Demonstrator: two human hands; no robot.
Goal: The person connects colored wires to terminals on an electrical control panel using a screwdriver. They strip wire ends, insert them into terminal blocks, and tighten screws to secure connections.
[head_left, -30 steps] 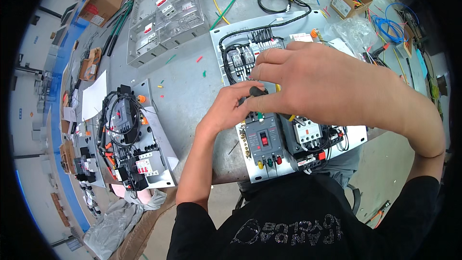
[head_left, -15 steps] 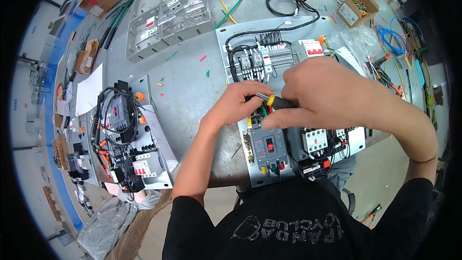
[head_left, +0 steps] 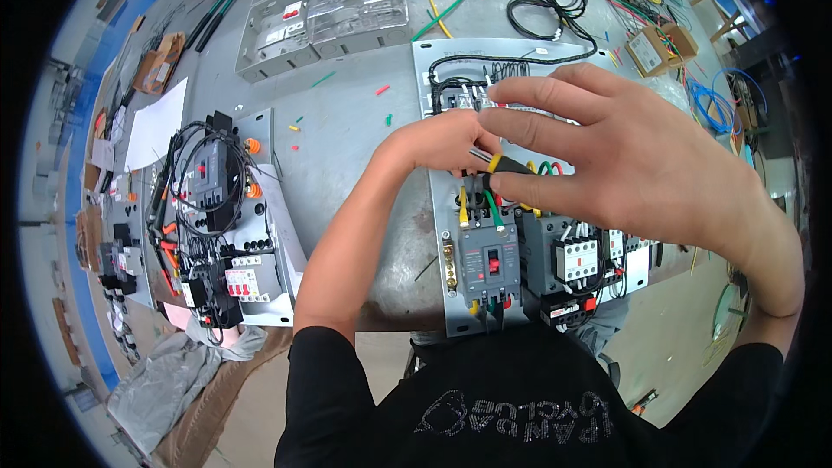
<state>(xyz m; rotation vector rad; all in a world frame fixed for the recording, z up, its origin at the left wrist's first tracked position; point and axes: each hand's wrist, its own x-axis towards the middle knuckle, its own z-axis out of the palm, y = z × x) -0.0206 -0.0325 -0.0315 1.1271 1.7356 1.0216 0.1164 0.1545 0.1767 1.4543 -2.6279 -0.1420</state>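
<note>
My right hand [head_left: 620,143] hovers over the wiring board with its fingers spread apart. Beside its thumb lies a screwdriver [head_left: 513,165] with a black and yellow handle, part of it hidden by the hand. The metal shaft points toward my left hand [head_left: 446,140], whose fingers are bent closed above the wires; what they grip is hidden. Below both hands sits a grey circuit breaker [head_left: 490,262] with a red switch. Yellow, green and red wires [head_left: 496,208] meet its upper end.
A second wired panel [head_left: 269,282] lies to the left, near a white paper sheet [head_left: 158,130]. Grey enclosures [head_left: 277,61] stand at the back. A black cable coil [head_left: 550,9] and a cardboard box [head_left: 646,52] lie at the far right.
My right hand's fingers have gone from curled around the screwdriver handle to spread. The left hand has turned, its fingers now farther behind the right hand. The view has shifted slightly.
</note>
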